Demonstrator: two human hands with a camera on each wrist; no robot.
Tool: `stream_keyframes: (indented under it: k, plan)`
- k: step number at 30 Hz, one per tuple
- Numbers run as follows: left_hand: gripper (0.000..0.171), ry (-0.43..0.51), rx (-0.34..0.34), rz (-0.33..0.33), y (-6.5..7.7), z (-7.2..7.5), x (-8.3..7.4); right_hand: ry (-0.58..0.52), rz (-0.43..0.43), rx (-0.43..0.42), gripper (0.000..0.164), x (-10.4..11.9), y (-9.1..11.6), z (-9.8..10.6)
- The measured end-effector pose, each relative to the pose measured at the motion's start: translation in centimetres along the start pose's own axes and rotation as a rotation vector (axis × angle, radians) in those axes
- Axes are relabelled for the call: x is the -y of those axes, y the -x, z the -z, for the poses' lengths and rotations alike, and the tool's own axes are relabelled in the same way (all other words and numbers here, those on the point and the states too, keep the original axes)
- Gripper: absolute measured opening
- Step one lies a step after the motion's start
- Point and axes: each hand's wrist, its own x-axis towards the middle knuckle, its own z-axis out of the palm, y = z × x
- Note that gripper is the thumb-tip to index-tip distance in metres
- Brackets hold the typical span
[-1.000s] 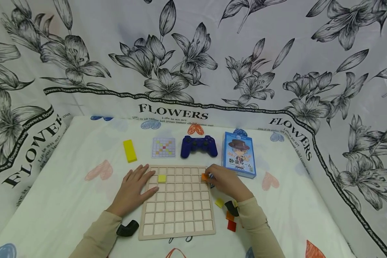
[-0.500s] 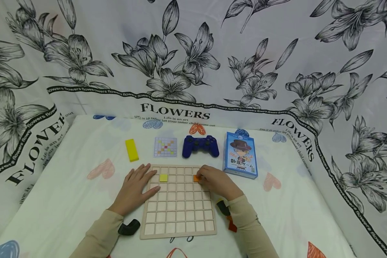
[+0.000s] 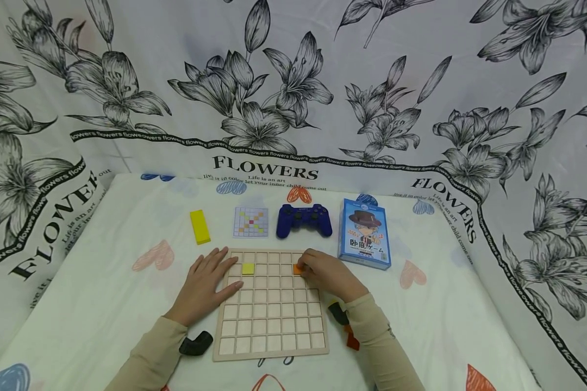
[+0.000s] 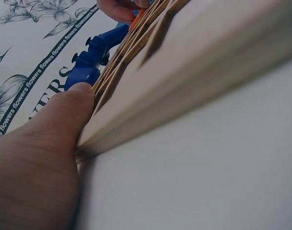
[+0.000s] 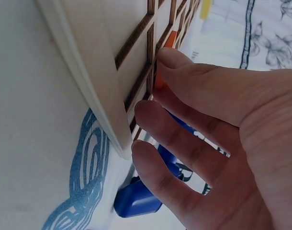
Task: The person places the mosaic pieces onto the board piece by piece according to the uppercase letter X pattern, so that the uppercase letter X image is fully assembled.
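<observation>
A wooden grid board (image 3: 272,312) lies on the white cloth. My left hand (image 3: 203,285) rests on its left edge with fingers spread; in the left wrist view the thumb (image 4: 64,108) is at the board's side. A yellow square tile (image 3: 248,269) sits in a cell near the upper left. Near the upper right, my right hand (image 3: 328,271) pinches an orange square tile (image 3: 297,269) at a cell of the second row. The right wrist view shows the orange tile (image 5: 166,62) standing partly above the dividers, between thumb and forefinger, the other fingers loosely bent.
Behind the board are a yellow block (image 3: 200,227), a card with a coloured grid pattern (image 3: 251,222), a blue game controller (image 3: 304,221) and a blue box (image 3: 364,233). Red and orange tiles (image 3: 352,341) lie partly hidden by the right sleeve. Black wrist cameras (image 3: 196,344) show at both cuffs.
My right hand has carried the orange tile left from the board's right edge to a cell one column in, then stayed there. The left hand has kept its place.
</observation>
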Motion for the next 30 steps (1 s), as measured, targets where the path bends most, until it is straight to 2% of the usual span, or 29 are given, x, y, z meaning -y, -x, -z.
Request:
stream_keyframes:
  k: [4,12,17,20,24,27,30]
  plan:
    - [0.066,0.003,-0.004,-0.001,0.0,0.0,0.0,0.006,-0.014,0.016,0.017,0.0,-0.1,0.0]
    - [0.065,0.033,-0.015,-0.01,0.0,0.1,-0.3,0.033,0.01,0.003,0.015,-0.2,-0.1,-0.2]
    - [0.067,0.032,-0.016,-0.001,0.1,0.2,-0.3,-0.033,-0.05,0.02,0.021,-0.5,0.9,0.5]
    - [0.074,0.039,-0.017,0.014,0.1,0.2,-0.3,-0.086,-0.139,0.024,0.023,-1.0,2.5,1.3]
    - [0.085,0.057,-0.006,0.039,-0.1,0.1,-0.3,-0.076,-0.289,0.039,0.025,-2.1,5.5,2.3]
    - [0.086,0.054,0.009,0.033,-0.1,0.1,-0.4,-0.07,-0.424,0.073,0.026,-2.8,8.0,2.6]
    - [0.082,0.018,0.014,0.01,0.3,0.3,-0.3,-0.125,-0.551,0.118,0.028,-3.4,10.0,2.4]
